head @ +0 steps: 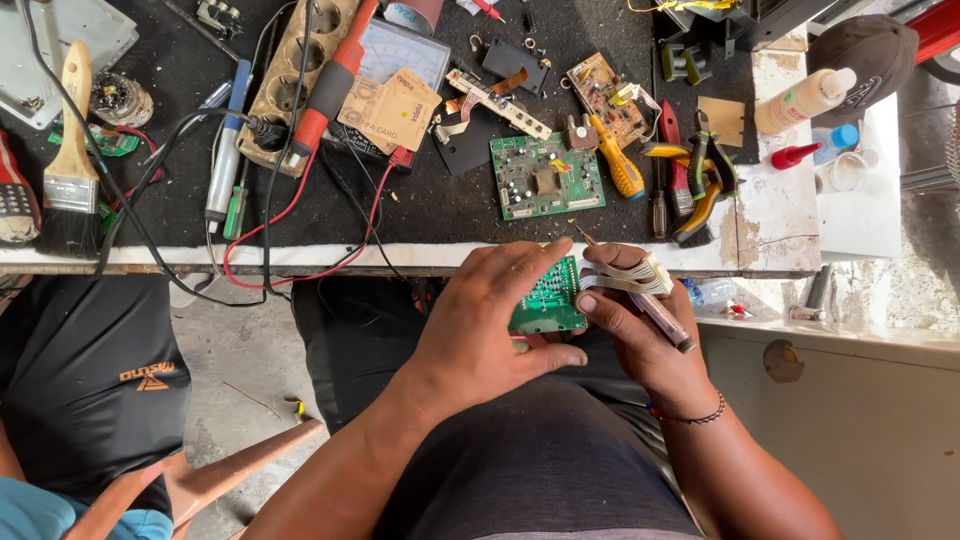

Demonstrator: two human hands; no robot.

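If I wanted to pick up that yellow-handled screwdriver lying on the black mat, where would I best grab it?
Probably by the fat yellow handle of the screwdriver, coming from above. It lies flat on the black mat, slanting, with its top end near a small brown circuit board and a green circuit board close on its left. The handle's orange-ended lower part, pointing toward the table edge, has the most free space around it.

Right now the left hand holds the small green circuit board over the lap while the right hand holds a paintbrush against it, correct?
Not quite. The head view shows the left hand holding the small green circuit board, but the right hand grips a thin soldering-iron-like tool, not a paintbrush. The paintbrush lies on the bench.
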